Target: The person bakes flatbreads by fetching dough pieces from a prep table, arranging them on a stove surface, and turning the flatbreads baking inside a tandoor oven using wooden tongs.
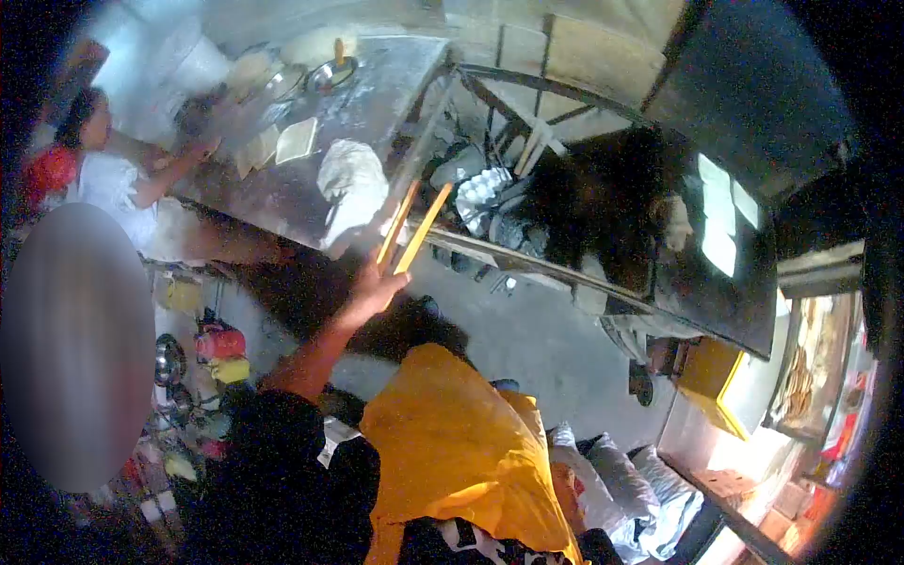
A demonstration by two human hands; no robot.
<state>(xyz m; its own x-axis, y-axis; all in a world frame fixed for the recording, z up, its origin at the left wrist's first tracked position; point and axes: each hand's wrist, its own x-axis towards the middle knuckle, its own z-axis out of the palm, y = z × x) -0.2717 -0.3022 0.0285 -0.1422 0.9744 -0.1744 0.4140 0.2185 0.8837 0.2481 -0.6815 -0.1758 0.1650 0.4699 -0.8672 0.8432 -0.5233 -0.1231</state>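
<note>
My left hand (375, 290) reaches forward, its fingers wrapped round yellow wooden tongs (425, 229). Their two long arms point up and stand apart, with nothing between the tips. The tongs are over the near edge of a metal worktable (381, 80), close to a bundle of white cloth (353, 179). Low in the view, my right hand (568, 487) shows only in part beside the orange-yellow apron (452, 433) on my body. Its fingers are hidden.
Pale flat sheets (718, 215) lie on a dark surface (687, 292) at right. A co-worker (118, 188) stands at the worktable's left, an arm over it. Stuffed white sacks (621, 480) lie lower right, near a yellow box (711, 381). Grey floor (508, 330) lies between.
</note>
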